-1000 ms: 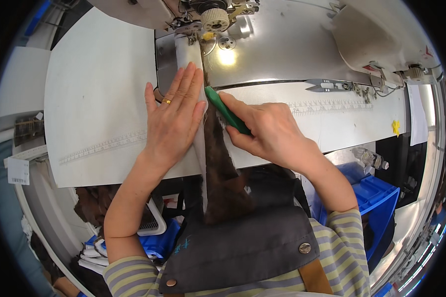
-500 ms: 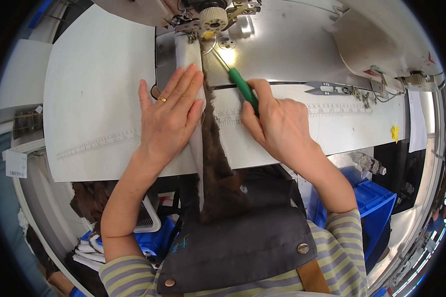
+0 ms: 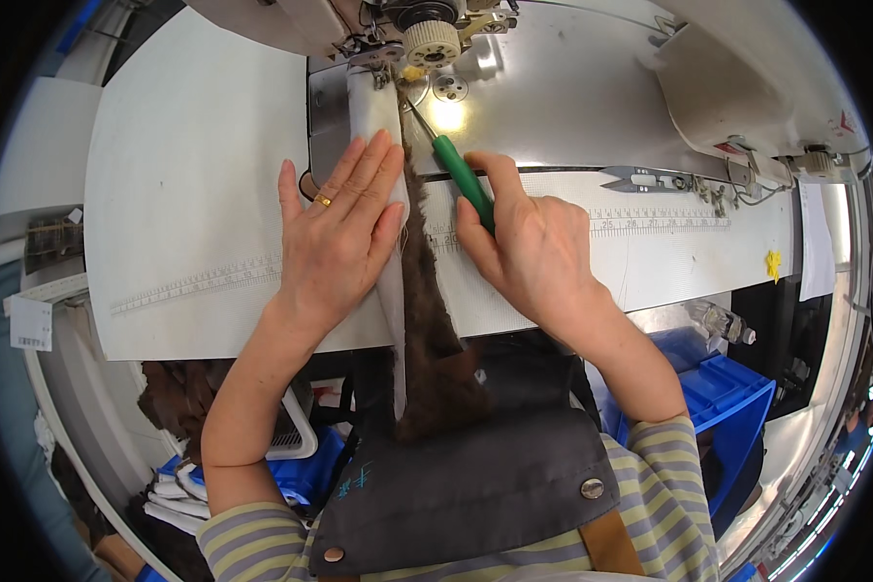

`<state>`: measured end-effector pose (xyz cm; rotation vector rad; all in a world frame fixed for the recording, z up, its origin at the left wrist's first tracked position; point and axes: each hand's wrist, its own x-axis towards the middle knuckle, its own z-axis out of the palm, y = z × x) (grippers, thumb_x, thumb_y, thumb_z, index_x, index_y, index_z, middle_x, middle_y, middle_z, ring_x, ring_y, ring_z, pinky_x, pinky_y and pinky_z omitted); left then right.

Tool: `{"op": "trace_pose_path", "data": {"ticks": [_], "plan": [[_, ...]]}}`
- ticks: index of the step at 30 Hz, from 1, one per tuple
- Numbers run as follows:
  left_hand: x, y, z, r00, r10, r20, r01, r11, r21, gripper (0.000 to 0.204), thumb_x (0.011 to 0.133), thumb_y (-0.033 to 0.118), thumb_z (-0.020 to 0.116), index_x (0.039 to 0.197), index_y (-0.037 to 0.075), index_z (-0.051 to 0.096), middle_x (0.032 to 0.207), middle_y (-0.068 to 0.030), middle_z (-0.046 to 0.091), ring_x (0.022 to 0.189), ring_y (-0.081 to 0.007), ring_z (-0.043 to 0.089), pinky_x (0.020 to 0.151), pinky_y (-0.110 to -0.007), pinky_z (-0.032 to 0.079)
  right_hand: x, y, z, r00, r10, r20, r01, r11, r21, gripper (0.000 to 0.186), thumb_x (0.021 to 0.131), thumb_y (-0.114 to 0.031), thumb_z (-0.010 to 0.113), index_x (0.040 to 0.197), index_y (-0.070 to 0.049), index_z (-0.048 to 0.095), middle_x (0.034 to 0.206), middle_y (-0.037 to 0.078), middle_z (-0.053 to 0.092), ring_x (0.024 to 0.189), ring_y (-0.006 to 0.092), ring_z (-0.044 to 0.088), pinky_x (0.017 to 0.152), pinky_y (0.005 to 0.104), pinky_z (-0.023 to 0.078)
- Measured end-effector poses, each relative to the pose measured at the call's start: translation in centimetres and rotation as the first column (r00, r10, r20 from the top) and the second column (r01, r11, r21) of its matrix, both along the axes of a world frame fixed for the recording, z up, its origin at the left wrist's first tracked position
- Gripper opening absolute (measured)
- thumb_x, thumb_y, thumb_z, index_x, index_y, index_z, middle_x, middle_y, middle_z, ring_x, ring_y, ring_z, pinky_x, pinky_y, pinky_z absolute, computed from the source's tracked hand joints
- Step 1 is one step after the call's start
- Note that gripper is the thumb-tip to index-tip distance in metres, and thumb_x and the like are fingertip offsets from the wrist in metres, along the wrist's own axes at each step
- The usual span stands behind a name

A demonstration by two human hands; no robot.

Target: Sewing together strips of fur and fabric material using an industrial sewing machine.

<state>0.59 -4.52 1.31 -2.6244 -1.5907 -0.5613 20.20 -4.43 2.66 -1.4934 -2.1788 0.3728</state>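
A long strip of white fabric with brown fur [image 3: 423, 291] along its right side runs from under the sewing machine's presser foot [image 3: 380, 78] down over the table edge onto my apron. My left hand [image 3: 338, 215], a ring on one finger, lies flat with fingers stretched on the white fabric [image 3: 371, 109]. In my right hand [image 3: 533, 242] is a green-handled awl [image 3: 462, 175], fingers wrapped round its handle. Its thin metal tip points at the fur edge just in front of the foot; whether it touches the fur I cannot tell.
The sewing machine head [image 3: 431, 41] hangs over the far edge of the work. Thread snips [image 3: 640, 180] lie on the white table [image 3: 184, 194] at right, near a yellow scrap [image 3: 773, 264]. Below the table stand a blue crate [image 3: 732, 388] and a plastic bottle [image 3: 720, 322].
My right hand and the awl have shifted slightly left, so the awl's tip is closer to the fur edge. The left hand still lies on the fabric.
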Motion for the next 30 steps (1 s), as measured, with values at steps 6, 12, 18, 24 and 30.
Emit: {"op": "trace_pose_path", "data": {"ticks": [6,12,18,24,30], "plan": [[-0.1,0.0,0.0,1.000,0.002,0.009,-0.002,1.000,-0.004,0.040,0.091,0.015,0.053,0.131,0.010,0.052,0.135,-0.0034,0.050,0.125,-0.0172,0.047,0.109,-0.052,0.008,-0.7,0.6,0.0,1.000,0.003,-0.013,-0.003,1.000,0.002,0.029,0.084,-0.016,0.060,0.110,-0.005,0.053,0.049,0.010,0.053,0.042,0.0301,0.055,0.042,0.0381,0.043],[-0.1,0.0,0.0,1.000,-0.009,0.010,0.009,1.000,-0.003,0.041,0.091,0.015,0.053,0.132,0.010,0.051,0.136,-0.0046,0.050,0.126,-0.0182,0.047,0.109,-0.051,0.008,-0.6,0.5,-0.3,0.999,0.033,0.029,-0.035,0.996,0.084,0.032,0.085,-0.016,0.060,0.114,-0.005,0.053,0.047,0.009,0.051,0.042,0.0289,0.054,0.043,0.0394,0.042],[0.1,-0.1,0.0,1.000,-0.010,0.016,0.010,1.000,-0.014,0.042,0.091,0.015,0.052,0.133,0.009,0.049,0.136,-0.0054,0.049,0.127,-0.0182,0.046,0.109,-0.050,0.007,0.9,0.5,-1.0,0.983,0.164,0.081,-0.178,0.957,0.227,0.041,0.079,-0.016,0.064,0.115,0.000,0.053,0.050,0.003,0.053,0.042,0.0208,0.052,0.044,0.0311,0.042],[0.1,0.1,-0.1,1.000,0.001,-0.028,0.001,0.998,0.060,0.041,0.086,0.020,0.061,0.126,0.011,0.055,0.133,-0.0026,0.052,0.121,-0.0158,0.050,0.104,-0.055,0.021,2.9,-0.5,-0.1,0.931,0.347,0.115,-0.360,0.926,0.117,0.049,0.078,-0.013,0.067,0.124,-0.005,0.054,0.053,0.003,0.051,0.044,0.0199,0.049,0.047,0.0306,0.039],[-0.2,-0.1,0.3,1.000,-0.020,0.004,0.020,0.992,0.128,0.031,0.082,0.020,0.066,0.112,0.010,0.065,0.119,-0.0013,0.062,0.109,-0.0163,0.059,0.103,-0.051,0.027,3.1,-1.8,0.4,0.924,0.348,0.156,-0.365,0.926,0.095,0.052,0.077,-0.012,0.068,0.126,-0.005,0.053,0.054,0.002,0.050,0.043,0.0192,0.047,0.046,0.0307,0.037]]}}
